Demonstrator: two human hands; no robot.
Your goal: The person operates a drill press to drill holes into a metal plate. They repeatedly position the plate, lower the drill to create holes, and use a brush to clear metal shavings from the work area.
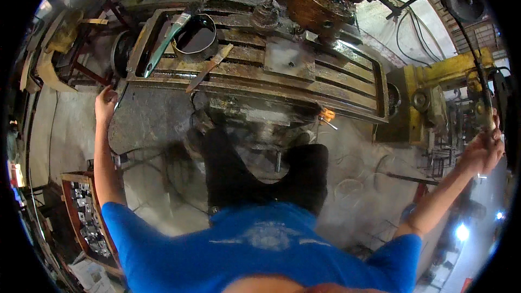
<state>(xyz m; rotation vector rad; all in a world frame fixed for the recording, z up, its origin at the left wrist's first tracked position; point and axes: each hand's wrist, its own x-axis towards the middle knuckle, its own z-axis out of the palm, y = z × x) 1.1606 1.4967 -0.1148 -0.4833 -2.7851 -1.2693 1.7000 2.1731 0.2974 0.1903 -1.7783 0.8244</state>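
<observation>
Gripping handle with right hand; left hand grip unclear, table edge.

Head-worn fisheye, straight down, close

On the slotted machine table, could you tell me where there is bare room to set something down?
The slotted table is bare at its right end, beyond the flat plate. The left end is crowded by the black tin, brush and flat file.
</observation>
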